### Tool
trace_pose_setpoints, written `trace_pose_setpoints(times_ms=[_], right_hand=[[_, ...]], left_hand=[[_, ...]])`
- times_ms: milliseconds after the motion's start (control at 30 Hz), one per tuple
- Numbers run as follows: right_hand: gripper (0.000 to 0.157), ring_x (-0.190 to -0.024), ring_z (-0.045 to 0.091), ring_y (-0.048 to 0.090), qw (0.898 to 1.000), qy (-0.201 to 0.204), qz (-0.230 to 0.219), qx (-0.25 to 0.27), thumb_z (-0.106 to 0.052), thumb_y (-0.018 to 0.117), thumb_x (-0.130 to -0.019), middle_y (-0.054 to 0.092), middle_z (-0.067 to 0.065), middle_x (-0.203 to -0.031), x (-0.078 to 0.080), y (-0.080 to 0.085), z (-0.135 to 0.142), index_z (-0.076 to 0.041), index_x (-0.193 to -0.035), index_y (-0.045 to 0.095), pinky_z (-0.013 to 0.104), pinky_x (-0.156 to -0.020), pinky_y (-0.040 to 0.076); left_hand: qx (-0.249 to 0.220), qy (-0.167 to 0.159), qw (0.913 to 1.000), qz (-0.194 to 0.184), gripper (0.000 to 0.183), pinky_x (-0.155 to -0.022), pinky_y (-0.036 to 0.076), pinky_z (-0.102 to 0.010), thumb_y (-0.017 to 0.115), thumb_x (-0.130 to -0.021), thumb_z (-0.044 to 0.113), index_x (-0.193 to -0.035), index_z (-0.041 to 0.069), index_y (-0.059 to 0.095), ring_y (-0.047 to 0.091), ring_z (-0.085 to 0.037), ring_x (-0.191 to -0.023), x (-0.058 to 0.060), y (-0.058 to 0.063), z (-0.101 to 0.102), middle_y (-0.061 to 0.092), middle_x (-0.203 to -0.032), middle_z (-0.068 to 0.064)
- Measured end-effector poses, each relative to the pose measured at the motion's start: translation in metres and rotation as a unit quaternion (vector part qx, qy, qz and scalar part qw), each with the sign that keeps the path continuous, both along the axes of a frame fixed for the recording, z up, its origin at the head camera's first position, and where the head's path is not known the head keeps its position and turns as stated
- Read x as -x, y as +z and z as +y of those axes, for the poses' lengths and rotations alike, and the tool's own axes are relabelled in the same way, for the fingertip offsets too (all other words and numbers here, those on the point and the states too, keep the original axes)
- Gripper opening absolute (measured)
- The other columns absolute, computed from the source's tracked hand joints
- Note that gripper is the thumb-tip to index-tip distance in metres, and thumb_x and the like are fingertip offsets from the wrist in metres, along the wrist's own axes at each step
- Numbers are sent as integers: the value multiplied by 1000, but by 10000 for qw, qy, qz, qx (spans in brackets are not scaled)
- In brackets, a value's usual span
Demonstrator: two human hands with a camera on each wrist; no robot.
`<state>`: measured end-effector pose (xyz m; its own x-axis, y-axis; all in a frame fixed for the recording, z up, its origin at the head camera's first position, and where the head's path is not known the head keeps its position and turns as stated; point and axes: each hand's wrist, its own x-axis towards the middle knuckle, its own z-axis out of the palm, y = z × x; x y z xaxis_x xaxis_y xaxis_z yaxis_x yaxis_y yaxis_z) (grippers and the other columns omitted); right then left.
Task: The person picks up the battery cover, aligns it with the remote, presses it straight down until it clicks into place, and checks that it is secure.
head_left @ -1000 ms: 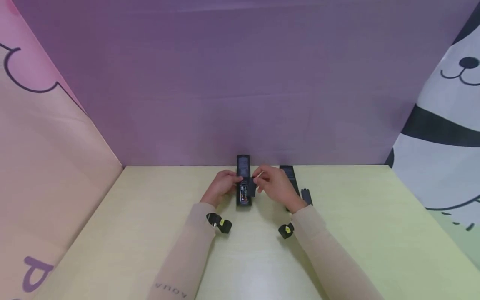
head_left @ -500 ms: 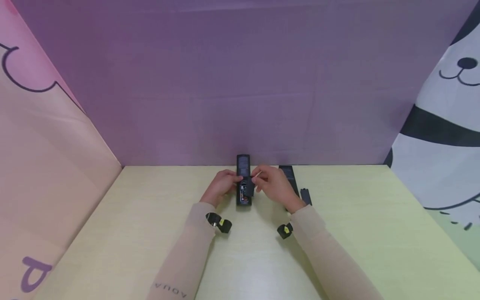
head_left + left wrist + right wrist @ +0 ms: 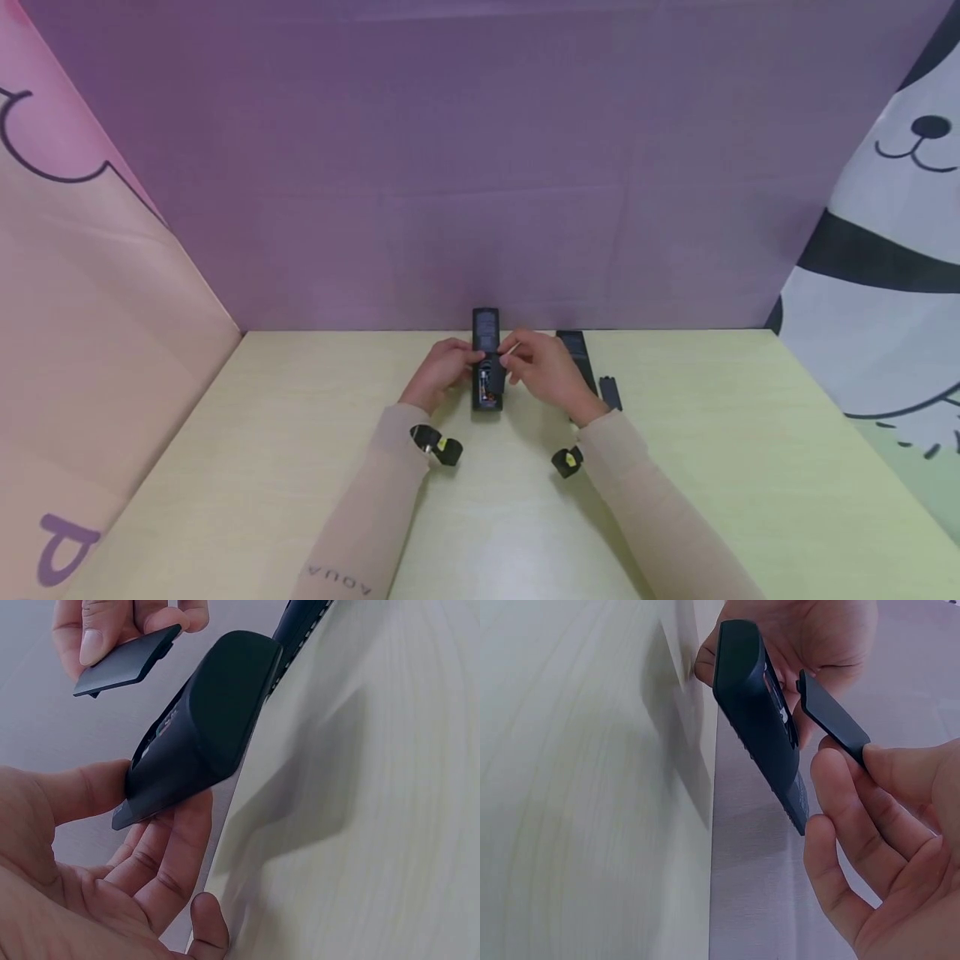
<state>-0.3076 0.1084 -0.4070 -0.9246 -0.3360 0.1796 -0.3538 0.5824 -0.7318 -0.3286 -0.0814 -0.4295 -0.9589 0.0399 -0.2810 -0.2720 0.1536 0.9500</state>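
My left hand (image 3: 442,372) grips a black remote control (image 3: 486,330) by its side, thumb on top and fingers beneath. The remote's back faces up, and its battery compartment shows batteries (image 3: 484,390) inside. In the left wrist view the remote (image 3: 217,712) is held above the table. My right hand (image 3: 546,372) pinches a thin black battery cover (image 3: 497,375) between thumb and fingers. From the right wrist the cover (image 3: 832,716) appears tilted, apart from the remote (image 3: 754,705), with its tabbed end near the compartment. In the head view it overlaps the compartment's right part.
A second black remote (image 3: 576,358) lies on the pale table (image 3: 315,467) beyond the right wrist, partly hidden by it. Beside that lies another small black cover (image 3: 611,392). A purple backdrop (image 3: 420,208) rises at the table's far edge.
The right hand has brought the battery cover slightly left, from beside the compartment to over its right part. The left hand and remote stay nearly in place.
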Motion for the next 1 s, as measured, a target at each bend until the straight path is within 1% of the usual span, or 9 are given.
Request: trace_pose_setpoints(times_ms=[233, 433, 633, 800, 1000], right_hand=[[9, -76, 31, 74, 10000, 47, 1, -45, -14, 64, -101, 77, 5, -86, 0, 0, -1, -12, -109, 68, 32, -65, 54], [8, -75, 29, 74, 9999, 115, 73, -55, -12, 64, -101, 78, 5, -86, -1, -1, -1, -11, -108, 68, 32, -64, 53], [8, -76, 29, 75, 9999, 120, -18, -59, -14, 64, -101, 79, 6, -89, -2, 0, -2, -13, -108, 68, 32, -66, 54], [8, -77, 30, 75, 9999, 139, -75, -68, -14, 65, -101, 79, 6, -89, -3, 1, -2, -13, -108, 68, 32, -67, 54], [8, -76, 29, 74, 9998, 179, -55, -113, -13, 66, -100, 78, 5, -87, -3, 1, -3, -13, -108, 68, 30, -64, 52]], left_hand=[[26, -36, 10000, -9, 31, -86, 42, -35, 67, -97, 18, -122, 1, 62, 64, -24, -87, -1, 3, 0, 69, -110, -11], [25, -54, 10000, -42, 31, -86, 41, -36, 66, -98, 19, -123, 2, 62, 64, -24, -90, -1, 3, -1, 69, -112, -11], [43, -61, 10000, -37, 30, -87, 41, -37, 67, -97, 20, -122, 3, 62, 64, -25, -91, -1, 2, 0, 69, -112, -11], [70, -69, 10000, -15, 29, -86, 40, -36, 67, -98, 20, -121, 4, 63, 65, -25, -91, -1, 3, 1, 70, -111, -11], [65, -67, 9999, -39, 30, -87, 40, -37, 67, -97, 21, -121, 4, 63, 65, -25, -91, -1, 3, 1, 70, -111, -11]])
